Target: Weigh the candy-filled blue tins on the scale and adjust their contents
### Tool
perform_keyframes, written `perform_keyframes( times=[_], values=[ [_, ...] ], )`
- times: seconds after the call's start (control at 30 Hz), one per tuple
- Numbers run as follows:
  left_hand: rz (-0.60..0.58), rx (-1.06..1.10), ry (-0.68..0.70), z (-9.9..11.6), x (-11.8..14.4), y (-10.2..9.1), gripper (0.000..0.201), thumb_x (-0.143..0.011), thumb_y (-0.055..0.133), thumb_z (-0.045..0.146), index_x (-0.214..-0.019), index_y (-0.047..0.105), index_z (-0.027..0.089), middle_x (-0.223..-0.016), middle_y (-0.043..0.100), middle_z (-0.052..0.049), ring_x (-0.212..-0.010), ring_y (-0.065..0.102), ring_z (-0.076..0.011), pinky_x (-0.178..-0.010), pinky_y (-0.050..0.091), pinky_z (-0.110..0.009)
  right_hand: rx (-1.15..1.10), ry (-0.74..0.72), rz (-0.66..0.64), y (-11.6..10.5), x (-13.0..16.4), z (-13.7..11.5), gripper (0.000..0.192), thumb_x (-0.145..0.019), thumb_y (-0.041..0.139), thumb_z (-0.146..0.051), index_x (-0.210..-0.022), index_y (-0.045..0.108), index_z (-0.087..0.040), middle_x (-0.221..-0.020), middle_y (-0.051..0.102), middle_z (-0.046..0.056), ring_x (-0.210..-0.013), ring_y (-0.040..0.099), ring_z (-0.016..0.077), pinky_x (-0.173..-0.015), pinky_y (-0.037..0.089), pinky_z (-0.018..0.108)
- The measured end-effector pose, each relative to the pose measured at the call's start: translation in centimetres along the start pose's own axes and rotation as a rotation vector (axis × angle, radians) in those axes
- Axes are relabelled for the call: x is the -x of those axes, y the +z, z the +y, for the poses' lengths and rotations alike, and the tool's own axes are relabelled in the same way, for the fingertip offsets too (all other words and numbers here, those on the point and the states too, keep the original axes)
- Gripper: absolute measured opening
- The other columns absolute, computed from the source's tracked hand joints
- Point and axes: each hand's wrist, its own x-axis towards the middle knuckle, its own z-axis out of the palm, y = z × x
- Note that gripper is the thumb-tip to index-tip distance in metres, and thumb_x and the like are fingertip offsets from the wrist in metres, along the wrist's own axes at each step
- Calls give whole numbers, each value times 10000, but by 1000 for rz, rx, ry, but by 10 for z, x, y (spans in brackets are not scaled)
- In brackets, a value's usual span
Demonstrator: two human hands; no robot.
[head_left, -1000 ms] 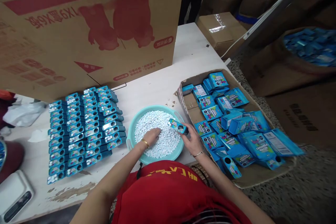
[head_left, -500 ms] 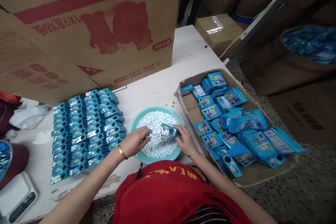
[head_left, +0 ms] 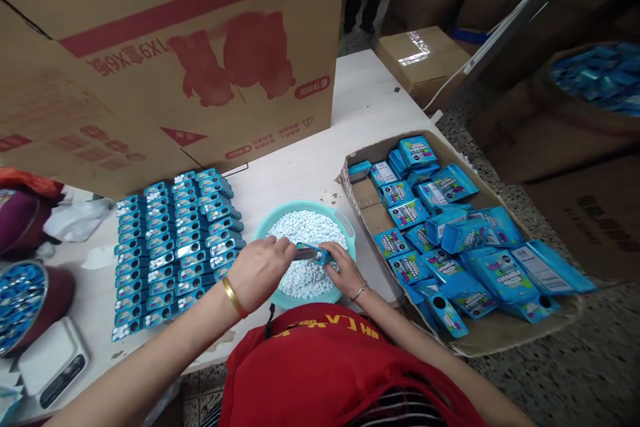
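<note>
1. Blue, and small enough to sit between two hands, the dispenser box (head_left: 311, 253) now hangs low over the teal basin (head_left: 345, 223) of white pellets (head_left: 306, 230), at about the middle of the basin.
2. A second ago the left hand (head_left: 260, 271) was buried in the pellets, and the box was held alone by the right hand (head_left: 341, 268) near the basin's 3 o'clock rim.
3. Half a second ago the left hand had lifted out with its fingers bunched and was closing on the box.
4. Now both hands meet on the box: the left grip is pinched together at the box's 9 o'clock end, and the right grip is clamped on its 3 o'clock end.
5. Judged from this, the scooping has given way to feeding pellets into the box, though the opening itself is hidden by the fingers.
6. The box lies nearly flat, its long axis running from 9 to 3 o'clock, slightly dipped toward 3.
7. Its printed face turns up and away from the person; which end carries the opening cannot be told.
8. Rows of filled boxes (head_left: 175, 247) lie on the surface at 9 o'clock, and a cardboard tray (head_left: 500, 337) of boxes sits at 3 o'clock.
</note>
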Motion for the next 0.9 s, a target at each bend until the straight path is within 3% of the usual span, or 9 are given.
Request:
perform_keyframes(
  times=[0.07,0.17,0.27,0.37,0.47,0.53,0.63,0.73,0.9],
  values=[
    [40,134,9,-6,6,15,185,-875,536,220,-1048,531,157,-1016,581,-88,-875,581,-204,-731,476,-317,-38,2,-23,3,3,-3,460,-778,461,-80,-1211,504,-227,-1183,588,100,-1157,540,235,-1001,442,449],
    [99,363,9,-6,16,53,559,-811,642,371,-1279,401,183,-1258,488,-116,-1022,573,-221,-804,485,-311,-110,-7,-87,12,8,-14,411,-805,499,-125,-1208,509,-207,-1163,606,103,-1130,567,234,-976,464,435],
    [116,468,-65,1,31,93,412,-850,587,333,-1221,455,212,-1155,548,-76,-981,594,-204,-782,482,-290,-182,-35,-207,22,12,-29,381,-823,540,-163,-1201,537,-212,-1135,641,81,-1079,609,219,-947,491,395],
    [170,511,-158,-2,59,116,271,-899,510,324,-1142,497,203,-1041,580,-61,-904,598,-174,-763,480,-271,-197,-50,-296,27,12,-42,466,-828,608,-238,-1284,513,-237,-1232,623,87,-1151,580,234,-988,467,404],
    [365,612,-292,-20,103,127,286,-910,483,383,-1124,520,197,-1026,595,-67,-936,583,-177,-808,482,-285,-125,-13,-264,20,7,-50,555,-822,640,-304,-1344,466,-233,-1295,586,117,-1205,542,254,-1014,443,428],
    [451,611,-395,-41,132,140,341,-886,488,457,-1107,544,204,-1014,609,-62,-907,592,-186,-790,492,-298,-33,33,-186,7,0,-47,494,-841,613,-322,-1312,497,-231,-1243,618,114,-1162,570,240,-990,463,408],
    [513,576,-565,-78,155,178,461,-795,502,607,-1039,578,224,-951,623,-46,-859,611,-222,-769,508,-348,163,144,-4,-32,-17,-26,390,-865,563,-333,-1241,549,-230,-1181,641,101,-1110,590,221,-954,483,377],
    [498,585,-648,-104,149,219,462,-740,460,684,-934,574,281,-867,607,-2,-797,623,-249,-710,522,-404,379,323,231,-96,-27,3,381,-884,490,-350,-1220,553,-183,-1177,613,137,-1119,561,240,-950,468,405],
    [526,587,-711,-104,126,250,488,-694,408,717,-890,517,283,-856,555,-23,-782,611,-274,-737,532,-473,640,686,500,-206,-13,39,581,-842,481,-443,-1294,485,-78,-1321,456,261,-1278,379,374,-1028,309,554]
  ],
)
